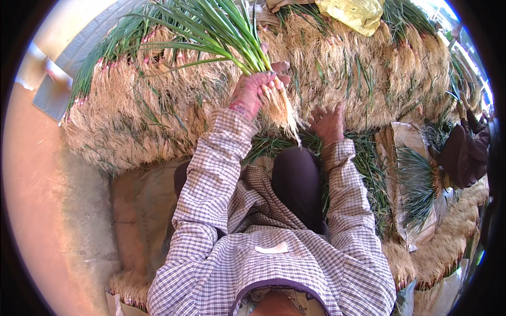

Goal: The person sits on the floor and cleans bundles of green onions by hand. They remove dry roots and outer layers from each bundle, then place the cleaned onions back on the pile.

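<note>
My left hand (248,94) is closed around a bunch of spring onions (237,43), gripping it just above the roots. Its long green leaves fan up and to the left, while pale stringy roots (281,108) hang below the fist. My right hand (329,123) is empty, fingers spread, a little to the right of the hanging root tips. Behind both hands lies a wide heap of spring onions (336,79), mostly showing tan roots, with reddish bulbs and green tops along its far edge.
Loose green leaves (369,170) litter the ground beside my right arm. A yellow plastic sheet (352,14) lies on the heap. At right, another person (460,154) sits near a leafy bunch (417,185). Rooted bundles (446,245) stand lower right; brown sacking (138,213) covers ground at left.
</note>
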Demonstrator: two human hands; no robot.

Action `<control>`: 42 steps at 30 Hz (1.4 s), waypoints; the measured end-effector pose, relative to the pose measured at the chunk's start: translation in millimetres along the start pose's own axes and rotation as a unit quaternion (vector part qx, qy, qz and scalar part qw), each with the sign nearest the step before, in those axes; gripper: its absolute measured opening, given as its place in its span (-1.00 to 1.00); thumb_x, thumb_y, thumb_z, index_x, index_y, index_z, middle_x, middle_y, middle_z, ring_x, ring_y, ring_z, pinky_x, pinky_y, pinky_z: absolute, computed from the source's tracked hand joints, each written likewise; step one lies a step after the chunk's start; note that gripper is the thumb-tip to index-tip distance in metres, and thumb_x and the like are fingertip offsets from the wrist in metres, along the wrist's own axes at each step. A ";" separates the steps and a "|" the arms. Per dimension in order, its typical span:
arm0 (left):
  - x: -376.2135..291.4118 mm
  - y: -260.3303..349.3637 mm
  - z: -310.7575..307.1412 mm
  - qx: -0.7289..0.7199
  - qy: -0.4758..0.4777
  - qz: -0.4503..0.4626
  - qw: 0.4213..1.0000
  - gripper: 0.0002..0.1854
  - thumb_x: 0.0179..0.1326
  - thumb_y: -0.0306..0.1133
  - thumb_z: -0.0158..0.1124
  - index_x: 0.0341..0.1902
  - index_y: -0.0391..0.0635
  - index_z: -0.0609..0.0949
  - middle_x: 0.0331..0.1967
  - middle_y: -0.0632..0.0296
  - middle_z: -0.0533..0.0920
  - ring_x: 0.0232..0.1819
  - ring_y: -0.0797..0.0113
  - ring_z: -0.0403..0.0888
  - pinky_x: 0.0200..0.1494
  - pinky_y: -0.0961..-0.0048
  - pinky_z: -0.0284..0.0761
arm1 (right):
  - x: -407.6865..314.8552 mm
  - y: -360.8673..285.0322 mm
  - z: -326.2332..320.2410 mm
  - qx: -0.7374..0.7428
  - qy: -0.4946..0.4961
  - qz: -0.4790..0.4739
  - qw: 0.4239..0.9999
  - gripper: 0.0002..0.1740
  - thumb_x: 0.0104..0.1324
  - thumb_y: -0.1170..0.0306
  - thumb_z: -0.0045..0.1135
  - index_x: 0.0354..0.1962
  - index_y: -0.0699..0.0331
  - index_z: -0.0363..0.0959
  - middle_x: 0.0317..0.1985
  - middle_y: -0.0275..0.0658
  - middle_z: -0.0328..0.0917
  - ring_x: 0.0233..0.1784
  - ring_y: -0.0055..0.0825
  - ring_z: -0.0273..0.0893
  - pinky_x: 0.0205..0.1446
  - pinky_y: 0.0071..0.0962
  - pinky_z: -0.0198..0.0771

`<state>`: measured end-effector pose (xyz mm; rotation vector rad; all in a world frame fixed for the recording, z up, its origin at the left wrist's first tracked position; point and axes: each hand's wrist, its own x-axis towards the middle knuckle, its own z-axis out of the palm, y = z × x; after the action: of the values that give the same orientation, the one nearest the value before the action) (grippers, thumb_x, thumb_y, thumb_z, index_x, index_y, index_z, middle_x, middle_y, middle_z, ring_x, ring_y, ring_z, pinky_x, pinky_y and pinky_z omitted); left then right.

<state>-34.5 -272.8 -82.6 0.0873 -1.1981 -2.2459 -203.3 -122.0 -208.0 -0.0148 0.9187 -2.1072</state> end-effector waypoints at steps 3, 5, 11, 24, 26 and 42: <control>18.6 -43.3 36.4 -0.012 0.077 0.056 0.995 -0.29 -0.02 -0.61 0.13 0.30 -0.19 0.20 -0.43 0.02 0.60 -0.40 0.21 0.62 -0.38 0.39 0.58 | -3.5 30.2 13.5 0.220 -0.162 0.061 0.960 -0.09 0.32 -0.23 -0.40 0.35 0.25 -0.29 0.31 0.00 0.05 0.29 -0.11 0.17 0.30 -0.18 0.17; 9.6 -80.9 55.1 0.089 0.063 -0.076 0.991 -0.11 -0.08 -0.65 0.15 0.40 -0.16 0.03 -0.42 0.13 0.58 -0.37 0.27 0.58 -0.31 0.43 0.53 | 4.3 45.8 25.8 0.100 -0.157 -0.142 0.972 -0.30 0.39 0.02 -0.33 0.31 0.27 -0.16 0.13 -0.09 0.25 0.01 -0.32 0.37 0.09 -0.35 0.36; -2.2 -61.3 22.8 0.147 0.062 -0.062 0.985 -0.74 -0.02 -0.55 0.14 -0.19 -0.35 0.50 -0.46 0.09 0.59 -0.48 0.28 0.58 -0.36 0.41 0.54 | -12.1 35.3 46.5 0.249 -0.278 0.146 0.916 -0.20 0.29 -0.08 -0.07 0.30 0.22 -0.04 0.12 0.06 0.31 0.11 -0.15 0.39 0.16 -0.19 0.40; -76.5 69.8 -19.2 0.374 -0.138 -0.283 0.872 -0.68 -0.08 -0.50 0.32 -0.21 -0.32 0.51 -0.55 0.12 0.58 -0.66 0.42 0.49 -0.53 0.44 0.49 | 8.4 -22.4 134.2 0.262 -0.578 0.031 0.772 -0.45 0.20 -0.01 0.12 -0.09 0.29 0.41 -0.26 -0.18 0.55 -0.29 -0.42 0.51 -0.20 -0.45 0.50; -81.1 94.4 -32.6 0.560 -0.137 -0.274 0.770 -0.64 -0.11 -0.53 0.32 -0.16 -0.33 0.54 -0.54 0.13 0.59 -0.64 0.44 0.49 -0.54 0.45 0.46 | 14.9 -39.2 124.2 0.226 -0.528 0.001 0.818 -0.51 0.22 0.04 0.09 -0.11 0.30 0.41 -0.28 -0.19 0.53 -0.30 -0.43 0.49 -0.19 -0.46 0.48; -421.0 16.0 -211.7 0.020 0.555 0.236 0.798 -0.58 0.27 -0.31 0.08 0.13 -0.33 0.42 -0.37 0.15 0.58 -0.35 0.33 0.57 -0.21 0.35 0.58 | 81.1 -175.2 120.9 0.012 -0.307 0.156 0.939 -0.85 0.35 0.48 -0.14 -0.27 0.34 0.41 -0.41 -0.25 0.44 -0.38 -0.52 0.33 -0.15 -0.55 0.35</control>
<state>388.2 -215.7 -283.4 0.8839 -0.4950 -1.2932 -339.1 -181.1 -34.9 -0.4602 0.4768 -1.6596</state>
